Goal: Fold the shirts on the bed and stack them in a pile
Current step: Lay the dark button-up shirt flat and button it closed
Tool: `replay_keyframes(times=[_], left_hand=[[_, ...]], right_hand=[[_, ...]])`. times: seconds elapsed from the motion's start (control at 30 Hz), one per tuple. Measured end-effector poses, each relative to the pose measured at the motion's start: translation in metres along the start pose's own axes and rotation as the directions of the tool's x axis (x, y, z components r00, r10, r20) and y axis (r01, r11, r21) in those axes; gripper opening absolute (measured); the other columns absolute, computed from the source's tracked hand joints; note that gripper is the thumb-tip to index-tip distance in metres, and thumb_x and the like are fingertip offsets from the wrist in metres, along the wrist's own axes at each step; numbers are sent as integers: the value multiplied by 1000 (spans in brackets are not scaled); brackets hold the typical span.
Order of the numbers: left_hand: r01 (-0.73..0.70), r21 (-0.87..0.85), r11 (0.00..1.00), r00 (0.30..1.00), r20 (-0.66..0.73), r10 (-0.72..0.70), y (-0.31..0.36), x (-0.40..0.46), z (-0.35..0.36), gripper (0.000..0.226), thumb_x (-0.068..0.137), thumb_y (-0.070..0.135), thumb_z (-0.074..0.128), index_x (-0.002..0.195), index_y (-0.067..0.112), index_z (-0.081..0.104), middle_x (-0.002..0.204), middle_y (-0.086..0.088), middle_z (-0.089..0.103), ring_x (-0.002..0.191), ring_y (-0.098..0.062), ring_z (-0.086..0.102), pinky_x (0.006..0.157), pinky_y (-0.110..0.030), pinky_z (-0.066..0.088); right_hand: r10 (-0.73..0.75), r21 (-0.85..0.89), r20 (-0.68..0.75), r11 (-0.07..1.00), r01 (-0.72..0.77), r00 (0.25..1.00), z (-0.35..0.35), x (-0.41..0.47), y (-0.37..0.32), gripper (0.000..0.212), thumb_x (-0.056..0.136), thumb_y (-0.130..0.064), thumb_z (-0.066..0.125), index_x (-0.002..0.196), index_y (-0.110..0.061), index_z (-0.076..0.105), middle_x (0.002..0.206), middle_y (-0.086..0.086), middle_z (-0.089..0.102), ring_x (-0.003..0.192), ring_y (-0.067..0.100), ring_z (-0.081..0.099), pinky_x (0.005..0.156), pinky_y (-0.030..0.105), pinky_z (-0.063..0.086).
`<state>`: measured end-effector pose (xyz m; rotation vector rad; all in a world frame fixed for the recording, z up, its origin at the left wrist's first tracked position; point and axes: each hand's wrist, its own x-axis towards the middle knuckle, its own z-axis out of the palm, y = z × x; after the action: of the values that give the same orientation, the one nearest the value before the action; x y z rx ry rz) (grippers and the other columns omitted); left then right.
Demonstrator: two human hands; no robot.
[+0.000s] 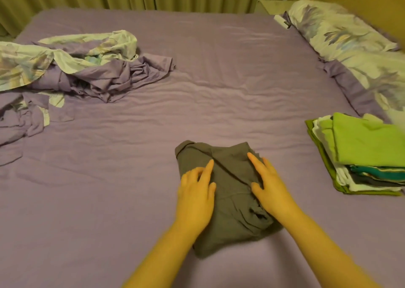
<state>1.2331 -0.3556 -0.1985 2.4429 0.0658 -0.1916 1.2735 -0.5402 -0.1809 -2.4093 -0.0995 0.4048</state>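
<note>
Both the left hand [195, 194] and right hand [268, 186] lay flat, gripping nothing, on the folded grey shirt [228, 196]; firm even pressing would best set its creases.

The pile [363, 154] runs off the right edge, lower layers perhaps shirts.

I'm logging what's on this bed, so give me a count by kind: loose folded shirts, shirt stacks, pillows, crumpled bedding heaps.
Folded dark grey shirt, under both hands: 1
Stack of folded shirts, bright green on top: 1
Floral-print pillow: 1
Crumpled heap of purple and floral bedding: 1
Total: 4
</note>
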Motion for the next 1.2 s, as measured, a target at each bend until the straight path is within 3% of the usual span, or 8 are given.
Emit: replay_keyframes(times=[0.07, 0.2, 0.43, 0.6, 0.73, 0.87, 1.03, 1.2], left_hand=[[-76, 274, 959, 995, -44, 92, -11, 3, 15, 50, 100, 32, 37, 148, 31, 22, 153, -8, 28, 141, -33, 25, 111, -49, 31], [-200, 472, 858, 980, 80, 184, -18, 19, 47, 53, 91, 52, 28, 138, 33, 44, 147, -10, 41, 132, -40, 40, 99, -64, 38], [-255, 569, 782, 966, 191, 176, -50, 54, 88, 77, 82, 74, 24, 142, 28, 41, 150, -12, 34, 139, -40, 26, 102, -66, 14], [-253, 543, 801, 967, 122, 223, -63, 47, 94, 74, 86, 72, 25, 142, 27, 41, 153, -11, 29, 141, -37, 18, 106, -65, 13], [224, 100, 969, 950, -246, -194, -53, 22, 88, 71, 89, 55, 50, 147, 20, 30, 154, -16, 23, 139, -36, 24, 113, -50, 21], [411, -576, 706, 834, -75, -547, -44, 8, 73, 80, 82, 35, 70, 146, 14, 27, 142, -9, 43, 126, -30, 46, 104, -47, 41], [485, -793, 370, 747, 155, -647, -18, -17, 41, 51, 85, 15, 69, 131, 9, 47, 121, -10, 59, 101, -29, 59, 87, -42, 50], [444, -825, 350, 766, 148, -625, 17, -62, 5, 50, 88, 10, 65, 133, 9, 44, 125, -13, 57, 99, -31, 58, 85, -43, 50]], right_hand=[[32, -28, 26, 999, -31, 999, -1, -1, 21, 74, 93, -3, 48, 148, -30, 7, 158, 6, 4, 144, 25, 15, 115, 32, 17], [125, -355, 48, 929, -100, 991, 15, 10, 56, 75, 96, -20, 44, 147, -28, -10, 159, 2, -2, 145, 29, 7, 116, 43, 20], [345, -258, 43, 910, -323, 937, 45, 36, 67, 66, 90, -63, 31, 146, -46, -1, 157, 4, -17, 144, 33, -5, 113, 53, 18], [346, -439, -59, 833, -336, 936, 60, 43, 85, 58, 94, -60, 20, 145, -47, -5, 157, 13, -6, 141, 36, 11, 105, 51, 29], [317, -328, -51, 890, -316, 947, 61, 40, 84, 56, 97, -52, 28, 147, -43, 4, 155, 17, 11, 136, 38, 22, 104, 48, 34], [282, 13, -17, 960, -281, 959, 50, 29, 81, 61, 94, -45, 45, 147, -36, 16, 141, 17, 40, 123, 34, 43, 96, 39, 40], [271, 406, 27, 877, -258, 962, 23, 2, 63, 63, 91, -27, 59, 146, -25, 29, 145, 0, 42, 129, 22, 43, 98, 23, 34], [268, 590, 101, 759, -274, 958, 2, -50, 43, 61, 92, -17, 58, 146, -20, 29, 145, 5, 42, 125, 23, 46, 94, 25, 39]])
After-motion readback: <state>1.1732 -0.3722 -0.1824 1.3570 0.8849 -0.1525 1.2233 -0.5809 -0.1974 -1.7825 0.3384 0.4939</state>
